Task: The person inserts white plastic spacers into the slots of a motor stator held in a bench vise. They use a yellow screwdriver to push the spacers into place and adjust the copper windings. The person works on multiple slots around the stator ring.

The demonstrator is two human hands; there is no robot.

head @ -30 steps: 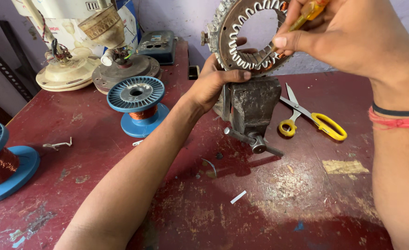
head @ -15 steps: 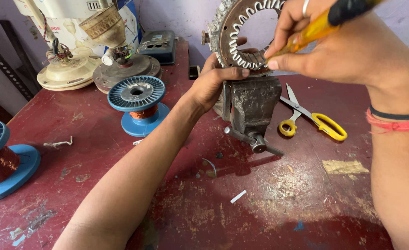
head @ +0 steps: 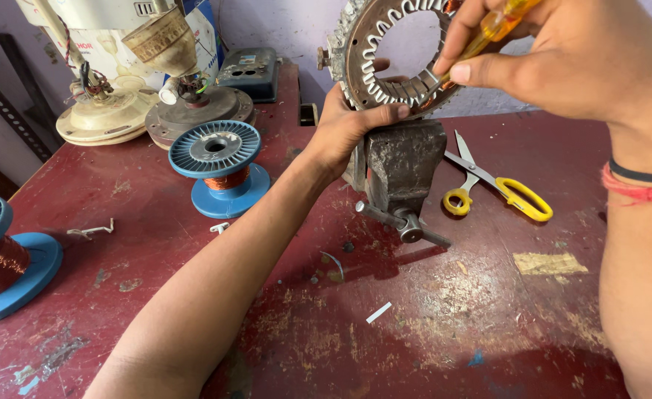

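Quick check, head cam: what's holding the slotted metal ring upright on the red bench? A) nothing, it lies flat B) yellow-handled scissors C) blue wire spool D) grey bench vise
D: the slotted metal stator ring stands on edge in the top of the grey bench vise, with the left hand steadying its lower rim and the right hand working a yellow-handled screwdriver at its inner slots.

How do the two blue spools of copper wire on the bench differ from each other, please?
The middle spool shows whole, standing on its flange near the fan bases; the left spool is cut off by the frame edge. The middle spool carries only a thin band of copper wire, while the left spool looks fuller. The middle spool lies closer to the left hand; the left spool sits far from both hands. Both are blue plastic and upright on the red table.
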